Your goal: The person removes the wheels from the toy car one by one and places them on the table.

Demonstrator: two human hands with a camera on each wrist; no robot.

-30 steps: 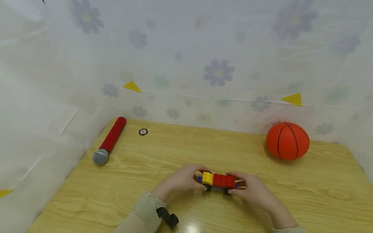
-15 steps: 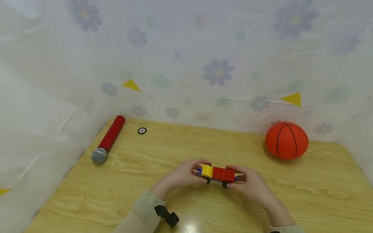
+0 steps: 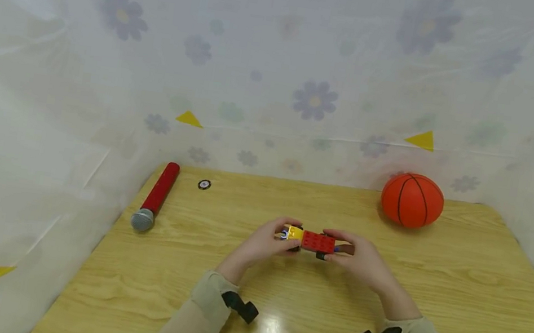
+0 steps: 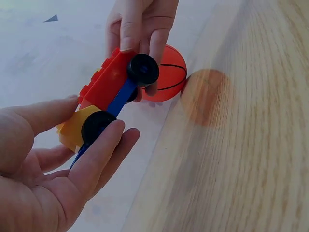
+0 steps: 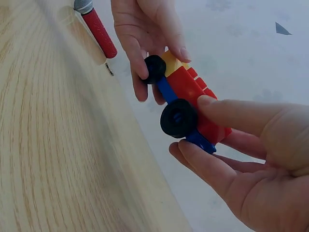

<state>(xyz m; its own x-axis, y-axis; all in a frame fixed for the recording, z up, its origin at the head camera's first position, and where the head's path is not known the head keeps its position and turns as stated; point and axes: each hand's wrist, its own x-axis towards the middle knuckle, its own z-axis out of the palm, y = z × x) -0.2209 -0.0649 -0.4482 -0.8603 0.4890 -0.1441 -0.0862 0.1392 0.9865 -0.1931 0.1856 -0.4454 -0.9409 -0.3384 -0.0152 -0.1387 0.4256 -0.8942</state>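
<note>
While lifted just clear of the counter (image 3: 280, 293), toy car (image 3: 313, 241) sits between both hands, one end each. Tipped so the black wheels (image 5: 179, 118) and blue chassis face the wrist cameras, probably to get a look at the underside or keep the wheels free. Left hand (image 3: 263, 244) pinching the yellow end, thumb on top, fingers (image 4: 96, 154) curled under. Right hand (image 3: 361, 261) clamped on the red end the same way. Basketball (image 3: 412, 200) back right, microphone (image 3: 154, 197) far left, tiny round thing (image 3: 204, 184) near it, can't really tell what.
</note>
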